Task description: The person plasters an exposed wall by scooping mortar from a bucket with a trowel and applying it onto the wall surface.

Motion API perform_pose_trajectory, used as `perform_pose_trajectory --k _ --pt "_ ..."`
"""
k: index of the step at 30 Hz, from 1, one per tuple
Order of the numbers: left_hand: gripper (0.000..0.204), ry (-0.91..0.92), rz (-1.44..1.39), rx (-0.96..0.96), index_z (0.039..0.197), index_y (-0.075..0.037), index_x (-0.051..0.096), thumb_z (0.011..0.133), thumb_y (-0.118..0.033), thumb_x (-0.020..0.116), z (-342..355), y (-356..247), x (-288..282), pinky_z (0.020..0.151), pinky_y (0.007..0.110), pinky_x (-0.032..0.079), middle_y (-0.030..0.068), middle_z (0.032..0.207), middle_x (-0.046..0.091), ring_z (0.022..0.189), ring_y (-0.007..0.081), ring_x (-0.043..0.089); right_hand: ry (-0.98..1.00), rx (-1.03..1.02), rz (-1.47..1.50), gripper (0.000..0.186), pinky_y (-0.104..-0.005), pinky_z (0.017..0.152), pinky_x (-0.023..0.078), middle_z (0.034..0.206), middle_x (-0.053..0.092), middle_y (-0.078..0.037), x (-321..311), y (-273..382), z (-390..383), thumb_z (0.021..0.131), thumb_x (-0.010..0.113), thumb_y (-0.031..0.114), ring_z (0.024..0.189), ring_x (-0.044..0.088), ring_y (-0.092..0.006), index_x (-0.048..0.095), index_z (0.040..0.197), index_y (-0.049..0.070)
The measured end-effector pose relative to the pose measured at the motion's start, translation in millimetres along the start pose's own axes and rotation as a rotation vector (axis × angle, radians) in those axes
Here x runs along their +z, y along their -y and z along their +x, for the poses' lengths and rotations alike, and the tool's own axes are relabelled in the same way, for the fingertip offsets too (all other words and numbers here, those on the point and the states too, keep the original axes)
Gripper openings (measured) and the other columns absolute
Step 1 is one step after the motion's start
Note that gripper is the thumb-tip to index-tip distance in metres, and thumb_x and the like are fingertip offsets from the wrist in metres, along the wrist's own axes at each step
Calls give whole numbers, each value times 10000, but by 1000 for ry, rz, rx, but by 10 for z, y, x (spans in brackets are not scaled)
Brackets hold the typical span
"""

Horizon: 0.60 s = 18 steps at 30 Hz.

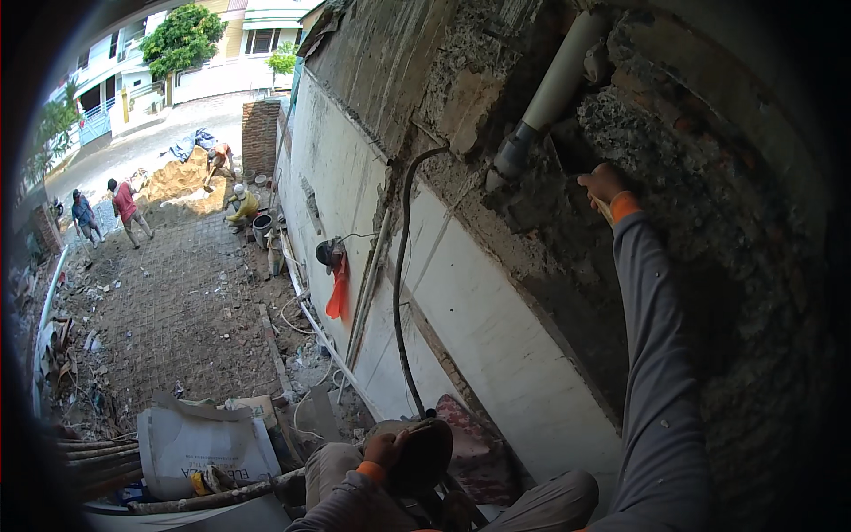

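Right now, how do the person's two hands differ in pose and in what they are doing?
The right hand is raised high on an outstretched arm, against the broken grey mortar of the wall just right of the white pipe; the left hand stays low at the lap. The left hand rests on a dark rounded object, while what the right hand grips, if anything, is too small to tell. Both wear grey sleeves with orange cuffs.

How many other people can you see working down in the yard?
4: two standing at the left edge, one bending by the sand pile, one crouching beside a bucket. Others may be hidden.
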<state>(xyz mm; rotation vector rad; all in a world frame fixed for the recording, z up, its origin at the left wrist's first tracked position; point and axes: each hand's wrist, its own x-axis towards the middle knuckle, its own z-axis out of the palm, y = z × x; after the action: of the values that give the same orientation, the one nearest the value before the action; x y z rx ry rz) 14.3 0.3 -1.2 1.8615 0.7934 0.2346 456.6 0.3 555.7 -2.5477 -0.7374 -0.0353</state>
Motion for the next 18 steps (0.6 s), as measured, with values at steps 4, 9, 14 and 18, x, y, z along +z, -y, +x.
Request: perform_pose_trajectory --k 4,9,14,18 --pt "600 -5 12 27 679 4 650 884 -534 483 5 11 -22 639 486 447 240 678 602 655 411 600 -128 -40 -75 326 -382 384 435 588 546 -125 -264 -57 -87 843 618 255 421 550 -231 554 785 -59" --pt "601 -27 7 30 683 2 654 884 -536 476 -2 14 -41 646 488 449 239 688 607 665 410 602 -272 -118 -271 383 -395 436 469 590 575 -178 -464 3 -320 772 660 285 427 590 -266 583 775 -91" --pt "603 2 31 4 693 -3 661 883 -542 471 -4 -28 -56 651 489 449 235 688 609 666 410 603 -391 -132 -603 355 -410 649 520 861 654 -222 -598 -63 -523 785 654 266 722 658 -315 628 910 -65" --pt "605 2 38 -2 691 -4 659 883 -546 470 -21 -29 -94 648 489 448 233 681 607 661 409 602 -446 -69 -742 370 -451 810 498 1027 649 -196 -481 119 -880 787 672 312 960 618 -361 641 956 -16"
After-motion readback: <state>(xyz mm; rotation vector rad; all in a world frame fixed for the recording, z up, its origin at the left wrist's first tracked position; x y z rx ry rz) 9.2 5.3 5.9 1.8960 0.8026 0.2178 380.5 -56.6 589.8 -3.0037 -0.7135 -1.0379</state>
